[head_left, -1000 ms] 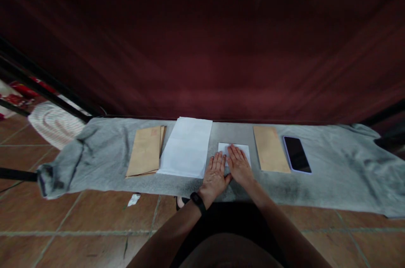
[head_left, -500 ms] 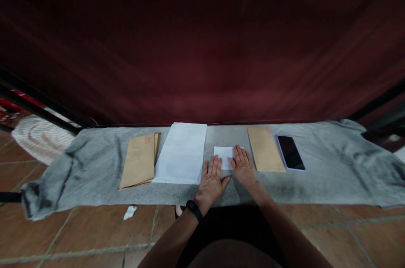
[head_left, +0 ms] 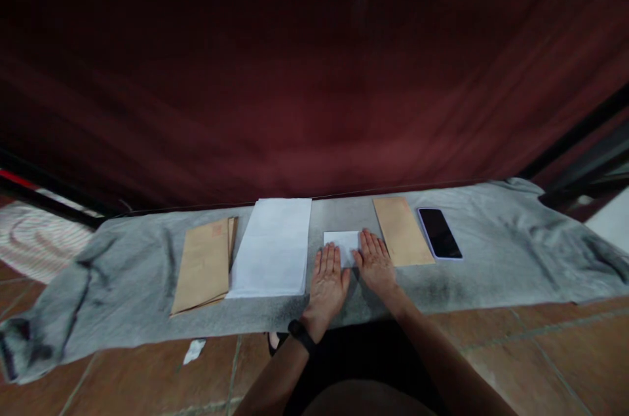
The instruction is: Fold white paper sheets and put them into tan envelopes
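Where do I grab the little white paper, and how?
Probably pinch the little white paper by its far-left corner, from the far side: it lies flat and that corner is bare, while the left hand and right hand cover other parts.

- Here's the gray cloth (head_left: 491,232), running in a long band across the lower half of the frame, rumpled at both ends!
- Left of center, brown envelopes (head_left: 201,265), stacked and slightly fanned out!
- Right up against them, a pile of white sheets (head_left: 272,245), edges a touch uneven!
- Just below the frame's middle, a small white paper (head_left: 341,242), lying flat and partly covered!
- Right of center, a single brown envelope (head_left: 403,232), set aslant!
- And close beside it, a phone (head_left: 439,234), dark screen up!
- Along the bottom, tiled floor (head_left: 147,377), a white scrap (head_left: 194,350) lying lower left!
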A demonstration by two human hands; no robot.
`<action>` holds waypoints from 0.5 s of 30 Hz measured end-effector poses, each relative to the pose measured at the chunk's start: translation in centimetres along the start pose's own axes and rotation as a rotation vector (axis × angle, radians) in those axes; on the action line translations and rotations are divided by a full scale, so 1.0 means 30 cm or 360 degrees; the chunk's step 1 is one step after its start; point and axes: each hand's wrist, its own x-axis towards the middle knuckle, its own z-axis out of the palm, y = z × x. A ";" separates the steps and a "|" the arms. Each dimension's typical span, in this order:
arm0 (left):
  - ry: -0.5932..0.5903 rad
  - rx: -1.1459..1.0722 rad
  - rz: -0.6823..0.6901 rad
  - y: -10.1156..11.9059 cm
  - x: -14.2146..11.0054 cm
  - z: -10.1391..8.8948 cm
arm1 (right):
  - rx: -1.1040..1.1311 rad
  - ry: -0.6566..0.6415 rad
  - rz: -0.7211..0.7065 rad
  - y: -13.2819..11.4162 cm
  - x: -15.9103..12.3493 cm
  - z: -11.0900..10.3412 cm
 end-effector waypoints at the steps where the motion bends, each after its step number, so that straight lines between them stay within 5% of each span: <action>1: 0.0016 -0.0026 0.0015 0.014 0.014 0.004 | 0.0002 -0.0006 0.0003 0.001 0.000 0.000; 7: -0.0084 -0.0122 0.0053 0.076 0.109 0.033 | -0.0019 -0.0057 -0.0003 0.011 -0.009 0.007; 15: -0.0118 -0.0088 -0.0029 0.045 0.128 0.057 | -0.0043 -0.0073 0.0016 -0.003 -0.005 -0.007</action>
